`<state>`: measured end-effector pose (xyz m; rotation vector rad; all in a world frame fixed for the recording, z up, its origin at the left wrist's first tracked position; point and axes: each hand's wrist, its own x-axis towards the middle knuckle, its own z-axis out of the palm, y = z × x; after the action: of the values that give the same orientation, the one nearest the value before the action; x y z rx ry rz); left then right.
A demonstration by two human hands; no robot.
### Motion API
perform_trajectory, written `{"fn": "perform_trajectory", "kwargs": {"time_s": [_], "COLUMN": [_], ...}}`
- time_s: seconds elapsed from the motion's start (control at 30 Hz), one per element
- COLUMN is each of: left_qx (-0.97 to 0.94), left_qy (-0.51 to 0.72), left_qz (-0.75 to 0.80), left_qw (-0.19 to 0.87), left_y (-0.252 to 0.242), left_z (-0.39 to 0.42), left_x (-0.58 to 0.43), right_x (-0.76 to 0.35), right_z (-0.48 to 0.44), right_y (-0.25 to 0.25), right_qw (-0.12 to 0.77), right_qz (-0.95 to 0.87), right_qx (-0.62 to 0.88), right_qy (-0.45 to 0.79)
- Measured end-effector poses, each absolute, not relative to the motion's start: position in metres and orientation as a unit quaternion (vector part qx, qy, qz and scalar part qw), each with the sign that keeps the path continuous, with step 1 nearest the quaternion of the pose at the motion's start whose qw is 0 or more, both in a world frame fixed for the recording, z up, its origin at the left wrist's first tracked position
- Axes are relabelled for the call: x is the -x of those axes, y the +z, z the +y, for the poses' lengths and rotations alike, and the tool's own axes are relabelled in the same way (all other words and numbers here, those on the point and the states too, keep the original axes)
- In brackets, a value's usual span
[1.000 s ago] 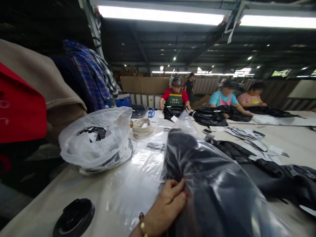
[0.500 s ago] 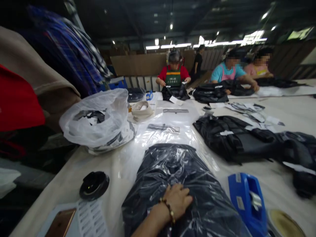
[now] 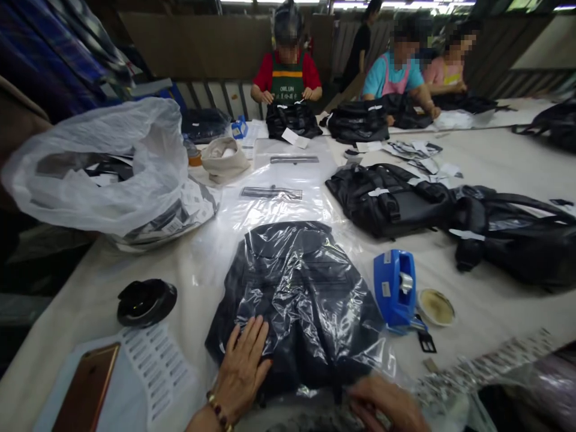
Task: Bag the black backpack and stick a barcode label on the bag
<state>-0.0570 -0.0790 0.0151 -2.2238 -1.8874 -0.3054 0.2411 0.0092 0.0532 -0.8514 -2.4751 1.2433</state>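
Observation:
A black backpack sealed inside a clear plastic bag [image 3: 297,294] lies flat on the white table [image 3: 495,300] right in front of me. My left hand [image 3: 243,366] rests flat on its near left corner, fingers stretched out. My right hand [image 3: 384,403] is at the bag's near open end, fingers curled on the plastic edge, partly smeared. A blue tape dispenser [image 3: 395,288] stands just right of the bag.
A phone [image 3: 87,390] and a label sheet [image 3: 153,366] lie near left, beside a black round object [image 3: 146,300]. A white plastic sack [image 3: 103,174] sits left. More black backpacks [image 3: 391,198] lie right. Three people work at the far end.
The view tilted down and the bagged backpack now lies flat and lower. My left hand slid to its near left corner and my right hand came into view at the bag's near end.

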Motion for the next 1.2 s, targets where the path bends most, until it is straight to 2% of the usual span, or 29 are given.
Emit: {"fn": "perform_trajectory", "kwargs": {"time_s": [0.07, 0.17, 0.33, 0.63, 0.8, 1.03, 1.2], "left_qx": [0.752, 0.757, 0.764, 0.678, 0.657, 0.655, 0.624], "left_qy": [-0.104, -0.104, -0.119, -0.219, -0.219, -0.187, -0.264], "left_qz": [-0.641, -0.638, -0.632, -0.702, -0.718, -0.727, -0.735], "left_qw": [0.112, 0.096, 0.045, -0.021, -0.068, -0.092, -0.037], "left_y": [0.010, 0.006, 0.003, -0.010, -0.016, -0.020, -0.021], "left_z": [-0.081, -0.086, -0.096, -0.091, -0.094, -0.091, -0.095], "left_x": [0.051, 0.053, 0.062, 0.056, 0.054, 0.048, 0.045], "right_x": [-0.236, -0.225, -0.221, -0.205, -0.201, -0.200, -0.211], "right_z": [0.022, 0.032, 0.026, 0.018, 0.010, 0.018, 0.020], "right_y": [0.059, 0.040, 0.005, -0.003, -0.021, -0.033, -0.031], "right_qw": [0.172, 0.164, 0.175, 0.225, 0.248, 0.264, 0.253], "right_qz": [-0.872, -0.885, -0.866, -0.836, -0.784, -0.752, -0.780], "right_qx": [0.310, 0.324, 0.359, 0.420, 0.491, 0.509, 0.460], "right_qy": [0.337, 0.290, 0.302, 0.272, 0.287, 0.325, 0.340]}}
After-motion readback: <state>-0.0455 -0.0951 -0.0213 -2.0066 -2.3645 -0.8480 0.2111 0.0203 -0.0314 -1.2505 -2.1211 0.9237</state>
